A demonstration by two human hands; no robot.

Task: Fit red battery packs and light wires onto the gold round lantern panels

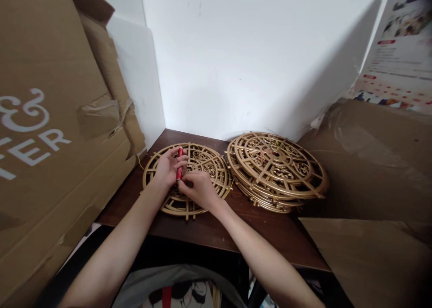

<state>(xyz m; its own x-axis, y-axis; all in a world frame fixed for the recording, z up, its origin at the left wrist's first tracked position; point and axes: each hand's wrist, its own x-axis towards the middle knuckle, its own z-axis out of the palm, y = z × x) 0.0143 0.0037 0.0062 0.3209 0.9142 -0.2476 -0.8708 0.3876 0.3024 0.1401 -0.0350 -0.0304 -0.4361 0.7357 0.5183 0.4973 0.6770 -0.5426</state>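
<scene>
My left hand [168, 166] is closed around a slim red tube [180, 159] with pale ends, held upright over a round gold lattice panel [153, 164]. Its exact kind is too small to make out. My right hand [199, 187] has thumb and forefinger pinched together close to the tube's lower end. Whether anything thin sits in that pinch is hidden. Both hands cover the middle of the panel, which lies flat on the dark brown tabletop [216, 229].
To the right stands a stack of similar gold panels [275, 164], with thin yellow and red strands on top. A large cardboard box [60, 65] rises at the left, another [371, 155] at the right. A white wall [236, 65] closes off the back.
</scene>
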